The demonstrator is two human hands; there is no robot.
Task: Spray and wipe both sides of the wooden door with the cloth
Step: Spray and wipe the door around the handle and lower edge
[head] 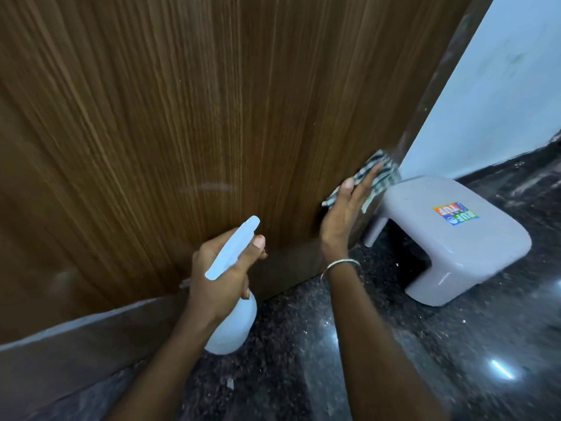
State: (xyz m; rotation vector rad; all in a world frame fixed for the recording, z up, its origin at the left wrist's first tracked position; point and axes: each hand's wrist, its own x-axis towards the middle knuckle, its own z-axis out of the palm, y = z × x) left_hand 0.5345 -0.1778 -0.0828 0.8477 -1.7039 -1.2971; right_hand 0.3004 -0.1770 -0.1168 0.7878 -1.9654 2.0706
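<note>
Grey plastic stool (461, 238) with colourful sticker (456, 216) on dark speckled floor (303, 344), right; pale wall (491, 101) far right behind it.

It looks like a home: a wood-grain door (182, 117), polished black granite floor (455, 344), pale painted wall (501, 86) and grey plastic stool (431, 253).

Left hand (223, 268) curled round neck of white plastic spray bottle (233, 323), bottle body hanging below grip. Right hand (346, 214) flat, fingers straight, pressing blue-and-white checked cloth (384, 174) beneath fingertips. Both forearms extended forward.
</note>
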